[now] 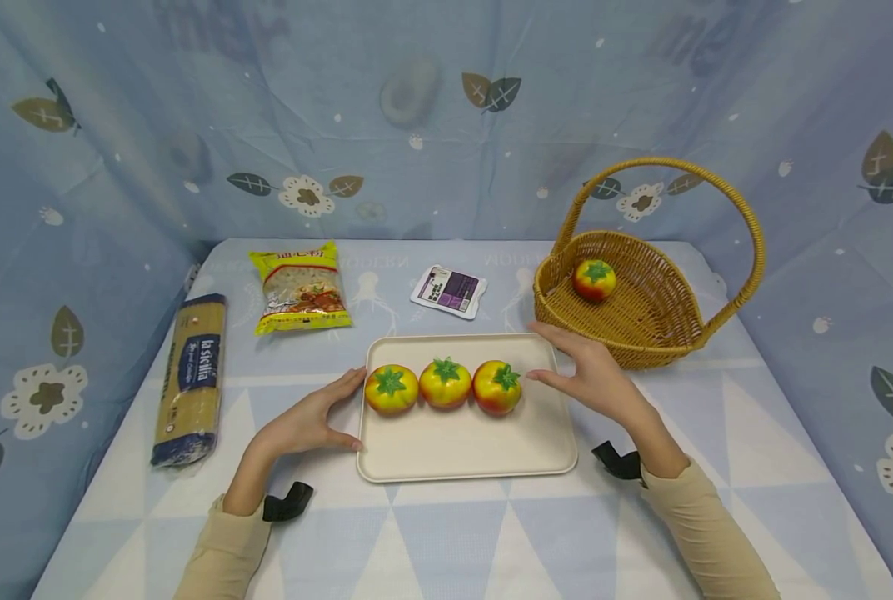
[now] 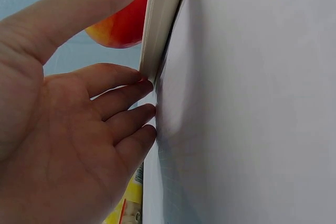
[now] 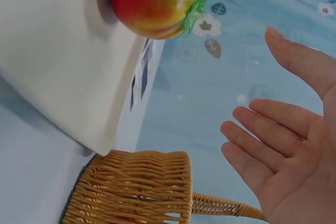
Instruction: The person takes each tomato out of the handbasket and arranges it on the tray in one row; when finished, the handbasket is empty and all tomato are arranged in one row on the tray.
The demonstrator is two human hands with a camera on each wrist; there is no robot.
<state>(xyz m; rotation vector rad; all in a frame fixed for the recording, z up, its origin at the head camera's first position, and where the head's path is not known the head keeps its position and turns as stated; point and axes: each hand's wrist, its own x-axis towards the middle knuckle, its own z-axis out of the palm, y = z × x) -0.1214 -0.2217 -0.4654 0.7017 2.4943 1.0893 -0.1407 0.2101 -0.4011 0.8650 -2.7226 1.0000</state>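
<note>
A cream rectangular tray [image 1: 454, 450] lies on the table with three red-and-yellow tomatoes [image 1: 446, 383] in a row along its back half, each with a green leafy top. At the tray's left edge is my left hand [image 1: 304, 427]; its thumb and fingertips touch the rim, seen closely against the tray edge [image 2: 163, 19] in the left wrist view. My right hand [image 1: 596, 375] hovers over the tray's back right corner, thumb and fingers spread, holding nothing. Another tomato [image 1: 594, 281] sits inside the wicker basket [image 1: 619, 354], just beyond the right hand.
The basket's tall handle [image 1: 754, 242] arches up at the back right. A yellow noodle packet [image 1: 301, 287] and a small white-and-purple pouch [image 1: 450, 291] lie behind the tray. A long pasta pack [image 1: 190, 379] lies at the left edge. Patterned curtains surround the table.
</note>
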